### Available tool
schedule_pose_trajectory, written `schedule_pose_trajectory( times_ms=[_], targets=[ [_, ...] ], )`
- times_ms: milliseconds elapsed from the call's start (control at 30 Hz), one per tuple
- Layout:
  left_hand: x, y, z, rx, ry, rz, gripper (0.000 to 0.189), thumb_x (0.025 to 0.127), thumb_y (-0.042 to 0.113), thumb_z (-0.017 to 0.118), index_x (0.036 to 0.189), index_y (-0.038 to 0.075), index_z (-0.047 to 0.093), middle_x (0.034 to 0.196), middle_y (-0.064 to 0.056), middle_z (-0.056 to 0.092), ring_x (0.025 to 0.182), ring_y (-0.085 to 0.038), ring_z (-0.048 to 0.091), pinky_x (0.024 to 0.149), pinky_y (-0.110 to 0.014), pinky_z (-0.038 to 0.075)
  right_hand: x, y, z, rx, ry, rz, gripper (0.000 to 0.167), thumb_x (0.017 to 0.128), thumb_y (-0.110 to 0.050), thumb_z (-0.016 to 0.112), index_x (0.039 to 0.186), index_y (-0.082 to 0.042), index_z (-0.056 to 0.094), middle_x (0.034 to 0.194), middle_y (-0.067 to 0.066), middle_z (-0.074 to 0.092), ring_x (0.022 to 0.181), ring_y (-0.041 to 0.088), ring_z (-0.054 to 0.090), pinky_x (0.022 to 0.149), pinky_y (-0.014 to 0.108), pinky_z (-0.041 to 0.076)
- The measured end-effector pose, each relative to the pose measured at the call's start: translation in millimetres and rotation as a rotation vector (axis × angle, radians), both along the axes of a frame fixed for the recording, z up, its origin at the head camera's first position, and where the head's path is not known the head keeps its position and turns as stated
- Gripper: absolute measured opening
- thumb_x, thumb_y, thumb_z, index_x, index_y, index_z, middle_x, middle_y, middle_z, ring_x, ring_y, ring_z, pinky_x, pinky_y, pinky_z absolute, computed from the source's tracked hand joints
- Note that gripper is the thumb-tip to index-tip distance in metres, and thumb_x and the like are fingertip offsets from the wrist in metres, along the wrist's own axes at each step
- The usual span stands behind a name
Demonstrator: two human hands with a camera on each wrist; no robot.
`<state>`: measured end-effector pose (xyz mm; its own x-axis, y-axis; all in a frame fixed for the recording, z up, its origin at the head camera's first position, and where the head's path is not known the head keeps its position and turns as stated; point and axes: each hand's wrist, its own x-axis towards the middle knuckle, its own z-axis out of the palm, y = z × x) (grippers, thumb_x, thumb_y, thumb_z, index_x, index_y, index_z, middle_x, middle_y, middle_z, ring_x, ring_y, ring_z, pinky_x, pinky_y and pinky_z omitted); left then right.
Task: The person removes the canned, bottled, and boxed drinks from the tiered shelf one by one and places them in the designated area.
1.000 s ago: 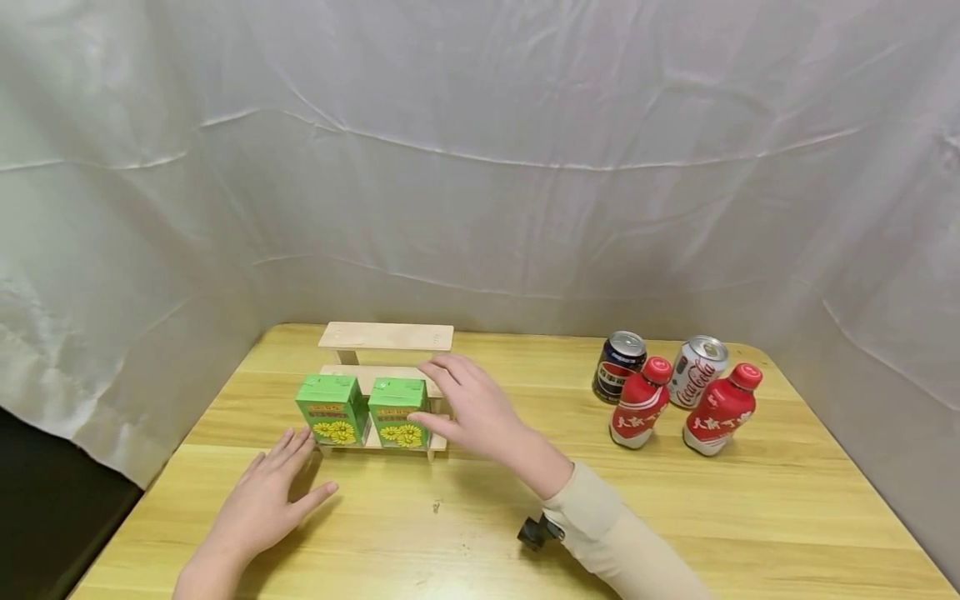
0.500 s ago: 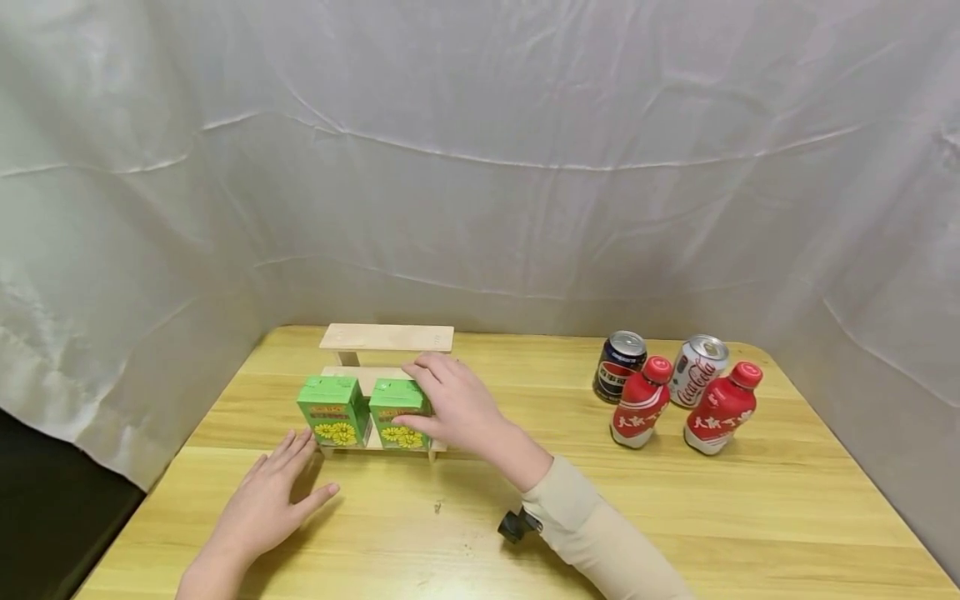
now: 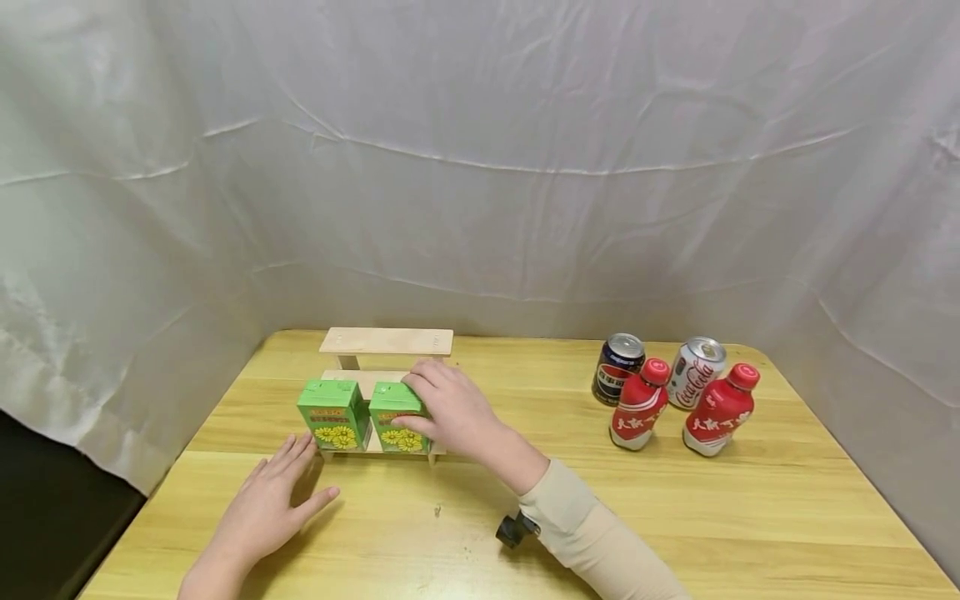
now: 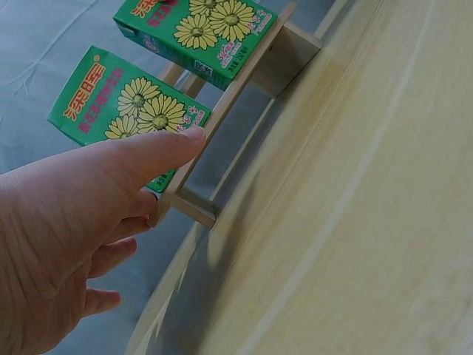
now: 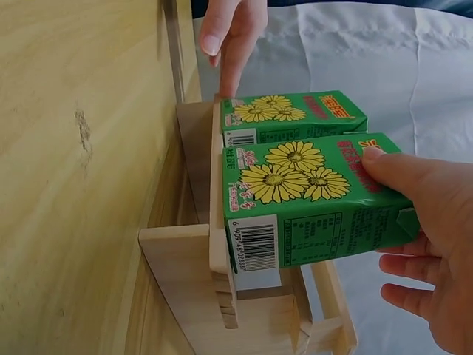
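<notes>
A small wooden stepped rack holds two green drink cartons with yellow flowers, side by side on its lowest step. My right hand grips the right carton near its top. In the right wrist view the thumb lies on that carton's front face, with the fingers behind it. My left hand rests beside the rack's left front corner, fingers relaxed and thumb apart. Its fingertips are close to the left carton; in the left wrist view the thumb overlaps this carton's lower edge.
To the right on the wooden table stand a dark Pepsi can, a silver Coca-Cola can and two red bottles, one left and one right. A pale cloth hangs around the back and sides.
My right hand has moved left from the rack's right side and taken hold of the right carton. The left hand and the cartons stay where they were.
</notes>
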<state>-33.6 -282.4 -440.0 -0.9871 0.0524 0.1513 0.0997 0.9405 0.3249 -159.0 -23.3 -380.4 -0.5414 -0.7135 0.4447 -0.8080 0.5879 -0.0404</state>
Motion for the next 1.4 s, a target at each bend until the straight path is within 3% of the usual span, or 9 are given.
schedule_pose_trajectory(
  times_ms=[400, 700, 1167, 1400],
  targets=[
    [-0.2, -0.1, -0.2, 0.009, -0.001, 0.008, 0.083, 0.088, 0.057, 0.061, 0.145, 0.0, 0.043, 0.154, -0.02, 0.037, 0.142, -0.043, 0.033, 0.112, -0.066, 0.026, 2.0, 1, -0.1, 0.001, 0.019, 0.013, 0.058, 0.087, -0.055, 0.062, 0.123, -0.011, 0.06, 0.123, 0.001, 0.061, 0.117, 0.016, 0.057, 0.107, 0.031, 0.047],
    [-0.3, -4.2, -2.8, 0.028, -0.017, 0.008, 0.085, 0.089, 0.059, 0.06, 0.146, -0.001, 0.041, 0.155, -0.02, 0.035, 0.143, -0.043, 0.032, 0.112, -0.066, 0.025, 9.8, 11, 4.0, -0.059, 0.092, 0.096, 0.052, 0.085, -0.049, 0.068, 0.118, -0.009, 0.062, 0.116, 0.001, 0.063, 0.111, 0.016, 0.058, 0.106, 0.032, 0.048],
    [-2.1, -1.7, -1.4, 0.034, -0.011, 0.002, 0.083, 0.089, 0.057, 0.061, 0.145, 0.0, 0.042, 0.155, -0.019, 0.035, 0.142, -0.043, 0.033, 0.112, -0.066, 0.026, 14.7, 58, 14.0, -0.126, 0.255, 0.19, 0.055, 0.082, -0.042, 0.074, 0.12, -0.005, 0.061, 0.121, 0.009, 0.064, 0.118, 0.025, 0.06, 0.11, 0.038, 0.047],
    [-1.4, -2.1, -2.1, 0.031, -0.007, 0.005, 0.083, 0.088, 0.057, 0.062, 0.146, 0.001, 0.042, 0.155, -0.019, 0.036, 0.143, -0.043, 0.033, 0.112, -0.065, 0.027, 13.9, 84, 17.0, -0.156, 0.318, 0.243, 0.057, 0.079, -0.04, 0.077, 0.119, -0.003, 0.061, 0.119, 0.012, 0.064, 0.116, 0.028, 0.061, 0.105, 0.04, 0.05]
  ],
)
